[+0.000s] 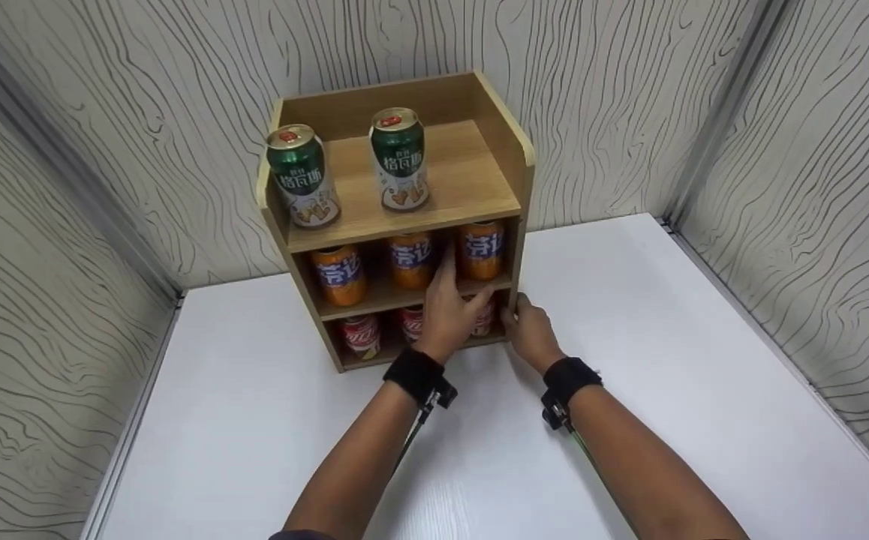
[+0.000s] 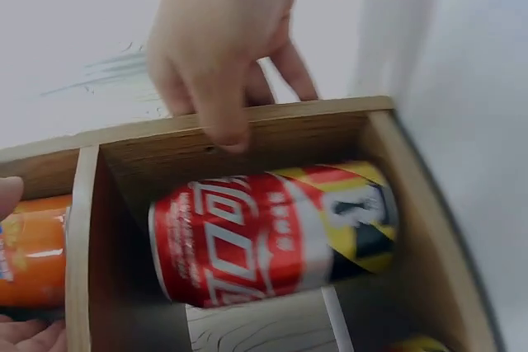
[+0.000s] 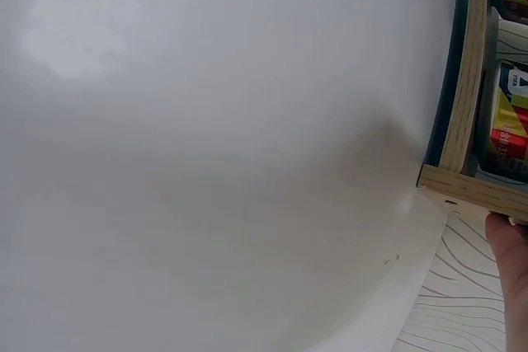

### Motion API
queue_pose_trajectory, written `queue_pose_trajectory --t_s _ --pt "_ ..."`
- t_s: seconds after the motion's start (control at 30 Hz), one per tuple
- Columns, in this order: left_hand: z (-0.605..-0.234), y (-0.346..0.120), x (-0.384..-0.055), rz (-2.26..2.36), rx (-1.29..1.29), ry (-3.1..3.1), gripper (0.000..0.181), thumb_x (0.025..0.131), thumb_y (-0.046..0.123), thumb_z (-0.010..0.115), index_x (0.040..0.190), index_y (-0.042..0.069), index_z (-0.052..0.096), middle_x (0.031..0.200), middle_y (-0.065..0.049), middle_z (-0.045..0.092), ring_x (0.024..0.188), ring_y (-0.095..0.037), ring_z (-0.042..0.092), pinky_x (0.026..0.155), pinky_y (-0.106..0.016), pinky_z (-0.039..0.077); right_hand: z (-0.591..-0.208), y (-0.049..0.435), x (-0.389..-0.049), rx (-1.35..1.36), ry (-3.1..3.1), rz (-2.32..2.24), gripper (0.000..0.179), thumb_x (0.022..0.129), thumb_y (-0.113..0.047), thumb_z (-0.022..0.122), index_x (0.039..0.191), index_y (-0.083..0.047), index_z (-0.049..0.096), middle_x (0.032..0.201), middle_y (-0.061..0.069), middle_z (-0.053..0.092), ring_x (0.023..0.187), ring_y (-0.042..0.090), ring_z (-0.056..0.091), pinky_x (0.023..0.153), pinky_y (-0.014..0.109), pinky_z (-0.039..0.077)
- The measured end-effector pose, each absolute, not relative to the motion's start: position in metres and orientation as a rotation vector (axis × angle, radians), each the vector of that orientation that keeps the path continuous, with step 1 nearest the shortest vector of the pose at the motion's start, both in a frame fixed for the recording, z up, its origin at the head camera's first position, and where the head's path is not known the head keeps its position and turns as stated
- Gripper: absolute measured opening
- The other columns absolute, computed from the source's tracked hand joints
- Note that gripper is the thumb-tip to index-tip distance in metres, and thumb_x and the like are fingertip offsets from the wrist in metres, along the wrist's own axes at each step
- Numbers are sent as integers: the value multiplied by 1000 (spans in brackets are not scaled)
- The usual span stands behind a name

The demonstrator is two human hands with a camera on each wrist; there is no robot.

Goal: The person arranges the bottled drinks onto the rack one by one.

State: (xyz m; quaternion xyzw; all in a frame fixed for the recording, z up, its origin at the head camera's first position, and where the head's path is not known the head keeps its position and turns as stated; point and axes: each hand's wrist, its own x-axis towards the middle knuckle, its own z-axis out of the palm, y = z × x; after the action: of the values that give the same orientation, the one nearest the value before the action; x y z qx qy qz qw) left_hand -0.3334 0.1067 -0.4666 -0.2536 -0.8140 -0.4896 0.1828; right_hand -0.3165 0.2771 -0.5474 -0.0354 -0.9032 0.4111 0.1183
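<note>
A small three-level wooden shelf [image 1: 472, 187] stands on the white table. My left hand [image 1: 446, 315] reaches into its middle level with straight fingers, between two orange soda cans. Its thumb and fingers flank the right orange can [image 1: 482, 251]; whether they touch it is hard to tell. My right hand [image 1: 533, 330] grips the shelf's right side panel near the bottom. In the left wrist view its thumb [image 2: 221, 117] hooks over the panel's front edge, beside a red cola can [image 2: 272, 237] on the bottom level. Only part of the right hand [image 3: 513, 269] shows in the right wrist view.
Two green-and-white cans, one left [image 1: 303, 176] and one near the middle [image 1: 401, 159], stand on the top level. More orange cans [image 1: 341, 276] and red cans [image 1: 362, 335] fill the lower levels. Wood-grain panels [image 1: 599, 97] enclose the table [image 1: 667, 360].
</note>
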Motion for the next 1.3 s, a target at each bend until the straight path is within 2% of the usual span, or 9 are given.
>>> queue_pose_trajectory --t_s 0.33,0.57,0.87,1.03,1.13,1.3 --pt "-481 52 -310 -1478 -756 -2101 60 91 25 70 139 -3 45 128 -19 57 118 -28 56 95 -40 47 -546 285 -318 -117 -2683 1289 44 103 -24 45 135 6 44 128 23 58 114 31 59 92 43 49" --pt "-471 14 -303 -1452 -633 -2063 56 92 29 68 136 -1 50 131 -16 56 116 -28 56 90 -42 50 -547 283 -323 -60 -2658 1278 42 102 -23 47 133 6 46 128 24 58 115 33 59 94 44 48" --pt "-479 -24 -296 -1467 -512 -2042 51 91 17 70 133 -4 51 111 -22 62 95 -30 63 74 -45 55 -543 292 -326 -12 -2706 1260 44 103 -23 46 135 7 43 127 26 58 111 33 60 89 44 51" --pt "-499 -33 -291 -1524 -460 -2083 48 90 8 69 133 -4 50 114 -23 60 100 -34 61 79 -48 53 -543 309 -323 29 -2710 1217 44 104 -25 45 132 9 44 118 27 61 105 35 62 86 46 51" --pt "-510 -39 -285 -1548 -407 -2106 47 90 8 70 131 -4 51 118 -19 60 102 -36 60 83 -49 52 -546 314 -317 52 -2688 1250 49 105 -29 45 138 6 42 125 26 59 112 35 60 91 47 49" --pt "-520 -54 -277 -1536 -320 -2113 43 92 10 68 130 -1 53 123 -15 60 104 -31 62 84 -45 53 -546 317 -304 99 -2635 1286 53 105 -31 44 145 2 38 134 23 55 120 37 54 99 50 43"
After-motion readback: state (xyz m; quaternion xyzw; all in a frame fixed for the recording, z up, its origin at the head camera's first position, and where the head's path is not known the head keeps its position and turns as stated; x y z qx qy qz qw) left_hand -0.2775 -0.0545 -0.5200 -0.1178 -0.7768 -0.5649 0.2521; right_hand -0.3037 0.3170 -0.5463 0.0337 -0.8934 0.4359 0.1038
